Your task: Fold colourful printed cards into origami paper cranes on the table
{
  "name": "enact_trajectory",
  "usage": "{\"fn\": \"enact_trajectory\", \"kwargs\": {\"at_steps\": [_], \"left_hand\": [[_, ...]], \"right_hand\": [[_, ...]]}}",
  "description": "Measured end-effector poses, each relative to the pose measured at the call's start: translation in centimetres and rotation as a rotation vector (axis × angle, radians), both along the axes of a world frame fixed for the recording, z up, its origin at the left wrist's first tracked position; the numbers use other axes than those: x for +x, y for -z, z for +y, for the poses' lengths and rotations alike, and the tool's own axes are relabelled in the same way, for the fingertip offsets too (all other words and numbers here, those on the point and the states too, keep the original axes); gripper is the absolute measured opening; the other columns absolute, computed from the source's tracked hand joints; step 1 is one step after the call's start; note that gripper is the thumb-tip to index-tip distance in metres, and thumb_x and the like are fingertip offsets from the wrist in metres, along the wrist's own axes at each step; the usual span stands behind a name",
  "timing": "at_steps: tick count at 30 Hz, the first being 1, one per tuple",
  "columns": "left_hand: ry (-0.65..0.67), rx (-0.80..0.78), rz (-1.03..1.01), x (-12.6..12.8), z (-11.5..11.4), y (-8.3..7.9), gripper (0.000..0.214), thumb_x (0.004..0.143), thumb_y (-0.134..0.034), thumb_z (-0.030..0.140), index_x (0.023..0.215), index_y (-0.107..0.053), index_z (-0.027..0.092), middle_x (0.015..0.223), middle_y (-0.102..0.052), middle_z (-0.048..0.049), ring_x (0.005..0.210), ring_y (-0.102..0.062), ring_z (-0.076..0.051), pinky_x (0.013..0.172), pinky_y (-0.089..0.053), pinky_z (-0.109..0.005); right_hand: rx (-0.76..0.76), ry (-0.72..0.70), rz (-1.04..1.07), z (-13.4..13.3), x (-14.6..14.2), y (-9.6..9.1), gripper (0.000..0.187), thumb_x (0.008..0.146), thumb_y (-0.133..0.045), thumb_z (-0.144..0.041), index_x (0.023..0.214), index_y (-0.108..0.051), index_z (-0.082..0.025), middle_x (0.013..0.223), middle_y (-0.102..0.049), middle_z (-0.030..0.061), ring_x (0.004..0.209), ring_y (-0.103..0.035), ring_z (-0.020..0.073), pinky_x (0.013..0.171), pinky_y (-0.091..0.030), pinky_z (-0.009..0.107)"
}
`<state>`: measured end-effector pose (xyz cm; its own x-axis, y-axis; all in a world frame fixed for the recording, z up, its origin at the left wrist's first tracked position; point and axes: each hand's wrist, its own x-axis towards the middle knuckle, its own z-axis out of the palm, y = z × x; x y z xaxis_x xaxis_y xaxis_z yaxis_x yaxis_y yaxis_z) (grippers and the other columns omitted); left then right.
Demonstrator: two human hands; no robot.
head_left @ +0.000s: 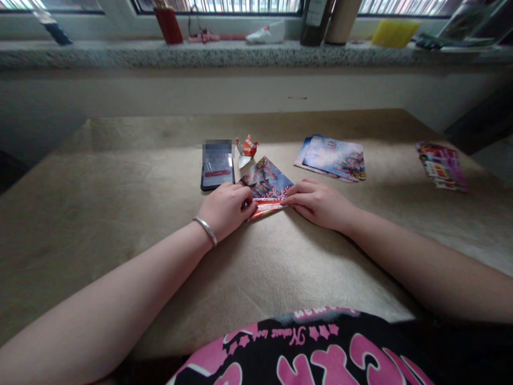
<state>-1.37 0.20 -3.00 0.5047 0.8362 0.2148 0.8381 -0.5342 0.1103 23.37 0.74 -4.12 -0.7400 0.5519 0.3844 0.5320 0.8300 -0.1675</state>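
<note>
A sheet of patterned paper (pixel 266 182) lies on the table between my hands, its far part a blue and pink picture coming to a point. Along its near side a folded strip shows orange and white. My left hand (pixel 225 207), with a silver bangle on the wrist, has its fingers curled and pinching the left end of the fold. At the right end, the fingertips of my right hand (pixel 316 202) press together on the paper. Just beyond the sheet stands a small orange and white folded paper figure (pixel 247 149).
A phone (pixel 217 166) lies left of the paper figure. To the right is a stack of printed sheets (pixel 334 156); farther right lie several colourful packets or cards (pixel 441 167). Bottles (pixel 316 21) and a yellow block (pixel 395 33) stand on the stone windowsill (pixel 224 55).
</note>
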Motion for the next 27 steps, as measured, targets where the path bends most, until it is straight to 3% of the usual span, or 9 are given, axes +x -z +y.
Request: {"fn": "enact_trajectory", "kwargs": {"at_steps": [12, 18, 22, 27], "left_hand": [[0.007, -0.003, -0.034, 0.0, 0.2, 0.0, 0.02, 0.084, -0.054, 0.032, 0.077, -0.061, 0.016, 0.075, -0.061, -0.0042, 0.072, -0.053, -0.017, 0.07, -0.043, -0.03], [0.054, 0.013, -0.139, -0.3, 0.0, 0.0, 0.019, 0.085, -0.052, 0.028, 0.087, -0.067, 0.015, 0.087, -0.062, -0.0069, 0.073, -0.056, -0.014, 0.069, -0.046, -0.027], [0.193, 0.061, -0.046, -0.6, -0.7, -0.5, 0.027, 0.089, -0.046, 0.031, 0.088, -0.07, 0.019, 0.087, -0.065, -0.006, 0.082, -0.058, -0.017, 0.074, -0.048, -0.029], [0.236, 0.167, 0.147, -0.7, -1.7, -1.2, 0.03, 0.088, -0.049, 0.04, 0.099, -0.068, 0.021, 0.093, -0.065, -0.0063, 0.09, -0.059, -0.022, 0.07, -0.049, -0.031]], "right_hand": [[0.03, 0.03, -0.037, 0.2, 0.1, 0.3, 0.03, 0.09, -0.045, -0.019, 0.106, -0.07, -0.023, 0.099, -0.067, 0.0079, 0.088, -0.057, 0.0189, 0.077, -0.047, 0.033], [0.058, 0.037, -0.073, 0.1, -0.1, 0.2, 0.031, 0.089, -0.045, -0.019, 0.109, -0.069, -0.023, 0.099, -0.067, 0.0075, 0.088, -0.057, 0.019, 0.076, -0.047, 0.032], [0.076, 0.05, -0.093, 0.0, 0.0, 0.2, 0.031, 0.09, -0.045, -0.019, 0.11, -0.068, -0.023, 0.1, -0.066, 0.0082, 0.088, -0.056, 0.0192, 0.076, -0.046, 0.033], [0.091, 0.051, -0.1, 0.0, 0.0, 0.1, 0.03, 0.091, -0.044, -0.021, 0.109, -0.068, -0.022, 0.099, -0.066, 0.0088, 0.087, -0.056, 0.0198, 0.076, -0.046, 0.033]]}}
